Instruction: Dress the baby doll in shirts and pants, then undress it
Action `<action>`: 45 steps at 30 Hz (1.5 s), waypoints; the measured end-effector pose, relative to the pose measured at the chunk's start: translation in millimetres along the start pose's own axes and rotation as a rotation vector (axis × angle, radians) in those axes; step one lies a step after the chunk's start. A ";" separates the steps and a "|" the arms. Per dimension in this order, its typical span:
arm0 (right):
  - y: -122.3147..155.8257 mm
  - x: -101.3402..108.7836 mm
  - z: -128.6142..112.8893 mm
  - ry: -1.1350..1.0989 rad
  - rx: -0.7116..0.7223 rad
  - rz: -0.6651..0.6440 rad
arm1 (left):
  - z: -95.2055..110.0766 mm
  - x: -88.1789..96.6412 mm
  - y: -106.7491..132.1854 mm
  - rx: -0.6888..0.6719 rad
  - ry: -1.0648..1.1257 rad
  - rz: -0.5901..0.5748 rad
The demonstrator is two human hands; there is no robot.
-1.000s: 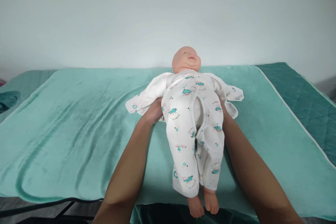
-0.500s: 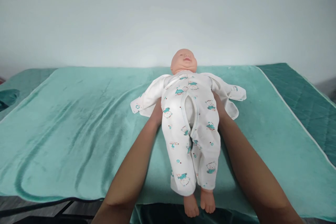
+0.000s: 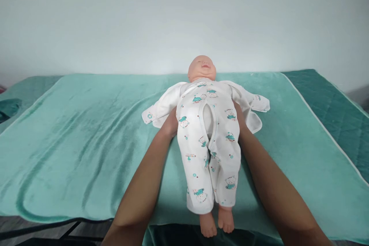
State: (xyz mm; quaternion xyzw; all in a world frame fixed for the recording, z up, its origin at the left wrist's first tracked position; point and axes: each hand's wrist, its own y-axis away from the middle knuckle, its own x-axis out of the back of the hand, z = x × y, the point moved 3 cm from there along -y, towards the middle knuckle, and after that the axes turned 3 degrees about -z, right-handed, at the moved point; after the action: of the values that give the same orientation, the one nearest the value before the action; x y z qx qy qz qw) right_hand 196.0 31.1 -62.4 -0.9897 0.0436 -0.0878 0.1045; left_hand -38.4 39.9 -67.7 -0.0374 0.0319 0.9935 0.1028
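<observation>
A bald doll wears white, teal-printed clothes. It lies between left hand and right hand (openness and grip can't be told).

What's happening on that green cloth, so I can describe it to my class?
A person has both bare hands at a baby doll lying face up. The left hand and right hand are at either side of its body; their fingers are hidden, so the grip can't be judged. The doll wears printed white trousers and a white top with sleeves spread outward. Its bare feet are at the near edge of the green cloth.
</observation>
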 end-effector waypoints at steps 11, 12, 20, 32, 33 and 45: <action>-3.8 9.8 12.1 0.066 -0.094 0.137 | 11.3 14.1 1.6 0.051 -0.187 0.063; -4.0 11.1 12.6 0.061 -0.097 0.190 | 11.1 15.9 0.8 0.020 -0.221 0.118; -2.8 11.8 3.3 0.136 0.089 0.369 | 4.1 24.2 -6.3 -0.226 -0.431 0.418; -9.8 0.5 -1.8 0.047 0.217 0.220 | 23.0 18.9 -45.8 -0.419 -0.590 0.336; -12.9 -0.2 -1.7 0.053 0.226 0.225 | 23.2 19.0 -50.7 -0.405 -0.573 0.316; -61.0 -9.1 -9.0 0.120 0.122 -0.137 | 26.4 15.5 -78.6 -0.308 -0.360 -0.066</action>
State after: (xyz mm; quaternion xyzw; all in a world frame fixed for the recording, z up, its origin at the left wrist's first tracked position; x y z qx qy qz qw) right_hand 189.6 89.7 -42.2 -0.9751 -0.0232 -0.1563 0.1556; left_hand -39.1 121.6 -47.0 0.1242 -0.1401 0.9734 0.1324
